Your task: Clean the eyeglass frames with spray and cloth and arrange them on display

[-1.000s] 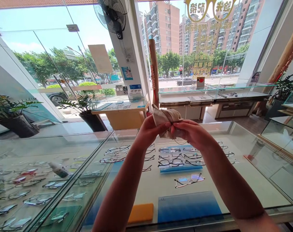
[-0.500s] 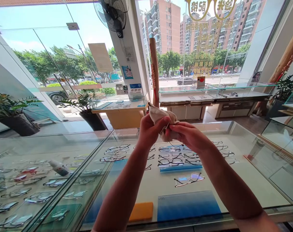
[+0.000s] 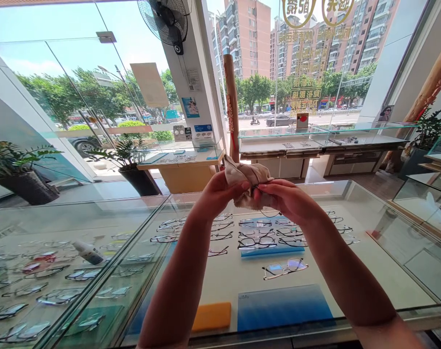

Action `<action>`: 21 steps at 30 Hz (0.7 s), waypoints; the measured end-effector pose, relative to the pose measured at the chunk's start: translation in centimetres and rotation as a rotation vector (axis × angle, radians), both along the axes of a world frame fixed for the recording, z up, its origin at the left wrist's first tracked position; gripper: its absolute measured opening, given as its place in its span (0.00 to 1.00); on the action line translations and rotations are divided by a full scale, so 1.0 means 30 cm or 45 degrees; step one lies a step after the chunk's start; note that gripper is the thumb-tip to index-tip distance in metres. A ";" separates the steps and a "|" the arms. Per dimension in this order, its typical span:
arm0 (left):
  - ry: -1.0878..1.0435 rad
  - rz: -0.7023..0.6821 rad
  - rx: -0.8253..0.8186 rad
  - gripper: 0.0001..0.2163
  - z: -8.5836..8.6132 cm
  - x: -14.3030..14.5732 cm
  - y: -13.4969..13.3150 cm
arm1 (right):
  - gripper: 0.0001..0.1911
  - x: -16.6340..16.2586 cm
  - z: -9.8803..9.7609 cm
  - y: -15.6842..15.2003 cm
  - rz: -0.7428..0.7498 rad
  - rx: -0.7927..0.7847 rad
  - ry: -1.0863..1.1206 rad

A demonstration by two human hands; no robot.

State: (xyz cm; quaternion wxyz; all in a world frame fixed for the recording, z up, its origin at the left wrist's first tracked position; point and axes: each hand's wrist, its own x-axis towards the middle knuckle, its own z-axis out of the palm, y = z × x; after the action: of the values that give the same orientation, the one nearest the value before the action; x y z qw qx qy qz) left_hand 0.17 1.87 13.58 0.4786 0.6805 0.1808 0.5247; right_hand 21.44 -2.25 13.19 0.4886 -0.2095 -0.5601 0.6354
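Observation:
Both of my hands are raised above a glass display counter [image 3: 380, 228]. My left hand [image 3: 220, 191] is closed on a bunched beige cloth [image 3: 247, 172]. My right hand [image 3: 284, 198] is closed too, pinching a pair of thin-framed glasses [image 3: 269, 213] against the cloth. Most of the glasses are hidden by the cloth and my fingers; only a dark wire edge hangs below them.
Rows of eyeglasses [image 3: 257, 235] lie inside the counter, with one pair [image 3: 285, 268] apart, a blue mat [image 3: 282, 306] and an orange block [image 3: 211, 316]. A small spray bottle [image 3: 88, 252] lies on the left counter. Potted plants [image 3: 22, 169], more counters [image 3: 315, 143] and windows stand beyond.
My hands have shifted slightly, rubbing the cloth over the glasses; the left hand has dropped a little after being raised. Both grips are unchanged.

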 end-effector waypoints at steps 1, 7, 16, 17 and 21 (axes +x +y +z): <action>0.005 -0.006 0.006 0.14 0.003 0.005 -0.004 | 0.10 -0.002 -0.001 0.000 0.004 -0.003 0.002; -0.077 0.144 0.102 0.13 0.002 0.050 -0.009 | 0.11 -0.018 -0.008 -0.008 0.033 -0.041 0.025; -0.203 0.402 0.154 0.15 -0.022 0.084 -0.009 | 0.15 -0.046 -0.015 -0.012 0.041 -0.083 0.024; -0.228 0.445 0.152 0.15 -0.025 0.090 -0.011 | 0.15 -0.049 -0.016 -0.013 0.042 -0.078 0.022; -0.345 0.590 0.109 0.19 -0.035 0.106 -0.005 | 0.16 -0.055 -0.014 -0.015 0.057 -0.039 -0.001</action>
State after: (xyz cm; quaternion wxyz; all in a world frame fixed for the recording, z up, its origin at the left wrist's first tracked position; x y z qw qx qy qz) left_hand 3.35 1.73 12.54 0.3363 0.5642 0.2436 0.7136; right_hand 19.80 -2.69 12.76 0.4709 -0.2047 -0.5550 0.6545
